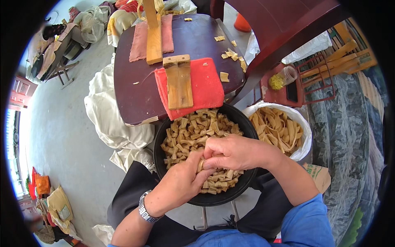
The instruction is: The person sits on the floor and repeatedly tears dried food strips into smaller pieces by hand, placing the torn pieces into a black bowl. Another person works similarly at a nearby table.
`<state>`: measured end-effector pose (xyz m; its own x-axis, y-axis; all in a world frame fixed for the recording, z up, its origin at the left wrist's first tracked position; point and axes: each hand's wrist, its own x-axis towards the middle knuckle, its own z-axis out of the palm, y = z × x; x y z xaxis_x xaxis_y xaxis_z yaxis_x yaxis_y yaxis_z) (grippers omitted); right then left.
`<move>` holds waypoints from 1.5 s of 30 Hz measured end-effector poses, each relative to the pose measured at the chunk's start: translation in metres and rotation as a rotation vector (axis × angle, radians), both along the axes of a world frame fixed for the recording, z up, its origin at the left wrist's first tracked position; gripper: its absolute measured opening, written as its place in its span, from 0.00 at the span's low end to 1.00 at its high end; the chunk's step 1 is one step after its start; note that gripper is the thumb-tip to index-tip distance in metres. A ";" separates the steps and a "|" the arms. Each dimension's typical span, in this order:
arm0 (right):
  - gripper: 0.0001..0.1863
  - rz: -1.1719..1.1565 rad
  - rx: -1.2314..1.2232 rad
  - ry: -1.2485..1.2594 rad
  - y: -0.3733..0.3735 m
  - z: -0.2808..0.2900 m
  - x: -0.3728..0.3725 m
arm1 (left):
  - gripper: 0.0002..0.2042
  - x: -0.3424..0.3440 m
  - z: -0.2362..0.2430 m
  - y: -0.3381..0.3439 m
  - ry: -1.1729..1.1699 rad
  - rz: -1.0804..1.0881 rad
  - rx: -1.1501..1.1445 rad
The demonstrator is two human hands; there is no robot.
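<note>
Both hands meet over the black bowl point(240, 123): the left hand point(181, 181) and right hand point(232, 152) are pressed together, pinching one tan strip piece point(200, 165) between the fingertips. The bowl is already heaped with short pieces point(193, 131), while the white sack point(302, 123) just right of the bowl holds plenty of long strips point(275, 127), so much seems left. Room is tight: the bench point(131, 82) edge overhangs the bowl's far rim, with a red cloth point(207, 84) there.
</note>
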<state>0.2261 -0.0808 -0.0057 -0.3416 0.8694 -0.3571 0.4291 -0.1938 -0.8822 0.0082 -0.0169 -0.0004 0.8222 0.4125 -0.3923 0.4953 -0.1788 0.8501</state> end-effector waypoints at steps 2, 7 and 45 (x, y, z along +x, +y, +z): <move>0.13 0.076 -0.045 -0.112 -0.004 0.001 0.007 | 0.16 -0.006 0.002 0.005 0.085 -0.099 -0.038; 0.13 0.058 0.137 -0.108 -0.010 0.002 0.008 | 0.15 -0.011 0.004 0.014 -0.026 -0.062 -0.123; 0.20 -0.115 0.149 -0.121 0.008 0.030 0.011 | 0.12 -0.002 0.030 0.069 -0.029 0.063 -0.127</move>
